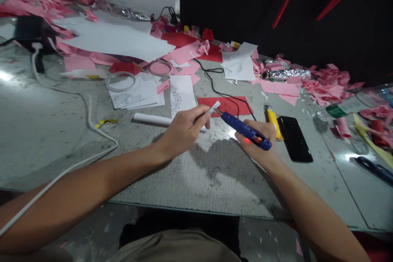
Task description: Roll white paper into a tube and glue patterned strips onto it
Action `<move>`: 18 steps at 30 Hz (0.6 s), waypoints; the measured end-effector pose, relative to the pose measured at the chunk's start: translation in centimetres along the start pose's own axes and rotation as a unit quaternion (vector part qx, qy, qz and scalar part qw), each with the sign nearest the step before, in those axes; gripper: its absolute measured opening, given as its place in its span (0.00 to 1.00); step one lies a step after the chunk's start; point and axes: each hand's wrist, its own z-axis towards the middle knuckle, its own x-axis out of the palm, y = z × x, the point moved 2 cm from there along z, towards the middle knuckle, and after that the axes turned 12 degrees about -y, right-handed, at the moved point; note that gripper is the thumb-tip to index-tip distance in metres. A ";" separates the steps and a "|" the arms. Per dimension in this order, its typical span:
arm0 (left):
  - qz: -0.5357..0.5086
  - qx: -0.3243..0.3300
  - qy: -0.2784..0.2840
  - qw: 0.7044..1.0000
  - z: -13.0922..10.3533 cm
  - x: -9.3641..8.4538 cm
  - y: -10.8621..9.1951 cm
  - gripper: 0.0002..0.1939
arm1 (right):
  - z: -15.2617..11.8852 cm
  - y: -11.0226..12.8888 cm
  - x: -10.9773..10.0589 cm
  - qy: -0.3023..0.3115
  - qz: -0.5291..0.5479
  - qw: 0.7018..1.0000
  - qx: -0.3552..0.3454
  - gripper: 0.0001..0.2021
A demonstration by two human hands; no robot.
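Observation:
Pinched between the thumb and fingers of my left hand (186,131) is a small strip of printed paper (214,107). My right hand (259,139) is wrapped round a blue hot glue gun (242,127) with an orange switch and a red glow under it. The glue gun's metal tip meets or nearly meets the paper strip. Below and behind the strip lies a red paper rectangle (230,105) on the table. A white rolled paper tube (152,119) lies beside my left hand, and a printed white sheet (182,94) is just beyond it.
A black phone (295,138) and a yellow tube (273,123) lie right of my right hand. A black cord (211,80) runs back from the work area. Tape rolls (120,81), a white cable (90,110), scissors (374,170), a plastic bottle (350,104) and pink paper scraps (328,84) surround it.

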 end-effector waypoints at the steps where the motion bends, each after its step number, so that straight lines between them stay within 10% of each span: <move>1: -0.001 0.000 -0.001 1.000 0.0 0.0 0.0 0.14 | 0.0 0.0 0.0 -0.002 0.003 1.000 -0.002 0.18; 18: -0.075 -0.053 0.008 0.996 0.4 -0.1 0.4 0.15 | 0.7 -0.1 -0.3 -0.001 0.016 0.996 0.087 0.16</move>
